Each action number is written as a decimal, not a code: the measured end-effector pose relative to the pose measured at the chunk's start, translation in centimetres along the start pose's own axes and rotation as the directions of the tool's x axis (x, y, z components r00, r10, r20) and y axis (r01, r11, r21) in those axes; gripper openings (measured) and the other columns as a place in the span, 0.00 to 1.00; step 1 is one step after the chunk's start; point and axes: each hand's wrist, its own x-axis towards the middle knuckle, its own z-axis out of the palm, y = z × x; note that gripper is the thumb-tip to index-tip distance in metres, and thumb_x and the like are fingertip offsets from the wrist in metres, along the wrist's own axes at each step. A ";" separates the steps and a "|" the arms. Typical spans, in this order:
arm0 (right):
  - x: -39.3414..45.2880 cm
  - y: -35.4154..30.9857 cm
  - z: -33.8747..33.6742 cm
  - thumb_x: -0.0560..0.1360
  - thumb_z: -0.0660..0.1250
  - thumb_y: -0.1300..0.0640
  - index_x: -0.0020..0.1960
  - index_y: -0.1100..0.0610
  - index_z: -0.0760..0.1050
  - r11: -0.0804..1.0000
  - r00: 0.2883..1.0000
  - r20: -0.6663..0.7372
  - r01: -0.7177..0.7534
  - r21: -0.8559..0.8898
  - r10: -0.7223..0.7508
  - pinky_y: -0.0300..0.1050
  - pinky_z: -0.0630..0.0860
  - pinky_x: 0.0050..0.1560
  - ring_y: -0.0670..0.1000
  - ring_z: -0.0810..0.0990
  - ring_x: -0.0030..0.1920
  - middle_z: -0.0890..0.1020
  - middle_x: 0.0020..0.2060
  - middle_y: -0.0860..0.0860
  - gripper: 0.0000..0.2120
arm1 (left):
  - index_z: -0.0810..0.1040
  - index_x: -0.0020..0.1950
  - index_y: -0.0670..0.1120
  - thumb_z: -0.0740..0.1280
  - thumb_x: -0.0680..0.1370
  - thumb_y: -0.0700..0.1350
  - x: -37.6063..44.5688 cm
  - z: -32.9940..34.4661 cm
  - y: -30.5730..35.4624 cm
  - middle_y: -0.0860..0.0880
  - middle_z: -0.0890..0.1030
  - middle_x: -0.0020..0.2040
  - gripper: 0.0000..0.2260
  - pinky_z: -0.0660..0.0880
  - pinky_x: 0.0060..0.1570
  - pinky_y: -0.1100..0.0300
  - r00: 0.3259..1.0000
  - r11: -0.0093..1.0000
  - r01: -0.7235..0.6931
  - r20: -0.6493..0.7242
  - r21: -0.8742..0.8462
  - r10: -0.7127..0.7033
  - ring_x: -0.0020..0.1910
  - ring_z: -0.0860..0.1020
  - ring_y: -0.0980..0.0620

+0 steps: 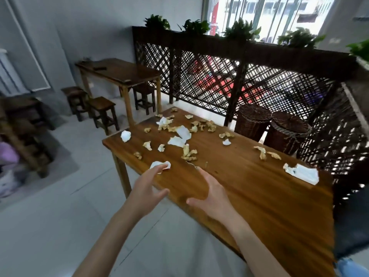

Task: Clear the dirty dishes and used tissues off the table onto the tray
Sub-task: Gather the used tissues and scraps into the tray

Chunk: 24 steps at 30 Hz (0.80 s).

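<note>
A long wooden table (259,196) carries several crumpled white tissues and several tan food scraps. One tissue (162,164) lies at the table's near left edge, just past the fingertips of my left hand (148,186), which reaches toward it with fingers spread and holds nothing. My right hand (209,194) hovers over the table beside it, fingers loosely apart and empty. More tissues lie farther off: a ball (125,135) at the left corner, flat pieces (182,134) mid-table, and a large one (302,173) at the right edge. Scraps (188,153) sit between them. No tray or dishes show.
A dark lattice screen (219,80) topped with plants runs behind the table. Two wicker baskets (287,128) stand at its far side. Another wooden table (119,71) with stools (103,110) stands farther left. Grey tiled floor (60,216) lies to the left of the table.
</note>
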 end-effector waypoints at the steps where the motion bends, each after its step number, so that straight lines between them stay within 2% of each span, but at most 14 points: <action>1: 1.9 0.0 0.4 0.64 0.77 0.46 0.74 0.41 0.54 1.000 1.000 0.002 -0.002 -0.002 0.002 0.41 0.58 0.68 0.43 0.60 0.71 0.61 0.72 0.40 0.46 | 0.66 0.69 0.56 0.73 0.71 0.44 1.8 -0.2 -0.8 0.53 0.70 0.69 0.30 0.69 0.64 0.55 1.000 1.000 0.004 0.008 0.008 -0.004 0.66 0.69 0.54; 6: 11.7 0.0 1.6 0.64 0.76 0.45 0.74 0.39 0.53 0.999 0.999 0.027 -0.042 -0.012 0.042 0.46 0.61 0.69 0.45 0.59 0.72 0.60 0.73 0.40 0.46 | 0.67 0.68 0.57 0.73 0.72 0.43 10.4 -1.4 -4.8 0.58 0.69 0.67 0.28 0.67 0.63 0.58 0.998 0.998 0.048 0.034 0.035 -0.050 0.66 0.69 0.54; 10: 18.2 0.2 3.6 0.65 0.76 0.45 0.74 0.41 0.53 0.998 0.997 0.051 -0.048 -0.049 0.051 0.49 0.61 0.70 0.48 0.60 0.73 0.61 0.73 0.43 0.46 | 0.67 0.69 0.56 0.73 0.71 0.44 16.3 -1.8 -8.5 0.54 0.70 0.69 0.29 0.69 0.63 0.54 0.994 0.994 0.092 0.054 0.066 -0.095 0.66 0.69 0.53; 12: 20.8 0.5 5.0 0.65 0.76 0.44 0.74 0.41 0.53 0.997 0.996 0.061 -0.054 -0.052 0.057 0.51 0.59 0.70 0.48 0.58 0.73 0.61 0.73 0.43 0.45 | 0.67 0.69 0.57 0.74 0.71 0.44 18.8 -2.1 -10.2 0.54 0.69 0.69 0.29 0.69 0.63 0.55 0.991 0.991 0.116 0.059 0.073 -0.120 0.66 0.69 0.53; 16: 25.8 1.4 8.2 0.64 0.76 0.44 0.74 0.43 0.54 0.993 0.994 0.082 -0.071 -0.093 0.079 0.45 0.59 0.69 0.48 0.59 0.73 0.62 0.73 0.44 0.46 | 0.68 0.68 0.56 0.73 0.71 0.42 23.7 -2.6 -14.6 0.53 0.69 0.69 0.28 0.68 0.62 0.58 0.981 0.986 0.145 0.114 0.087 -0.155 0.67 0.69 0.53; 21: 30.5 3.1 13.6 0.64 0.76 0.43 0.73 0.40 0.54 0.968 0.972 0.086 -0.207 -0.144 0.221 0.45 0.62 0.68 0.49 0.59 0.73 0.61 0.73 0.43 0.45 | 0.68 0.68 0.57 0.73 0.72 0.40 30.2 -2.4 -21.1 0.52 0.68 0.70 0.29 0.70 0.63 0.55 0.942 0.967 0.180 0.251 0.181 -0.223 0.68 0.68 0.50; 24: 32.7 3.9 16.7 0.65 0.76 0.45 0.73 0.39 0.55 0.931 0.932 0.086 -0.339 -0.136 0.352 0.47 0.63 0.68 0.50 0.58 0.73 0.59 0.74 0.43 0.43 | 0.68 0.68 0.58 0.73 0.71 0.40 33.9 -2.0 -25.4 0.53 0.68 0.70 0.29 0.70 0.64 0.55 0.904 0.966 0.132 0.373 0.224 -0.210 0.68 0.68 0.51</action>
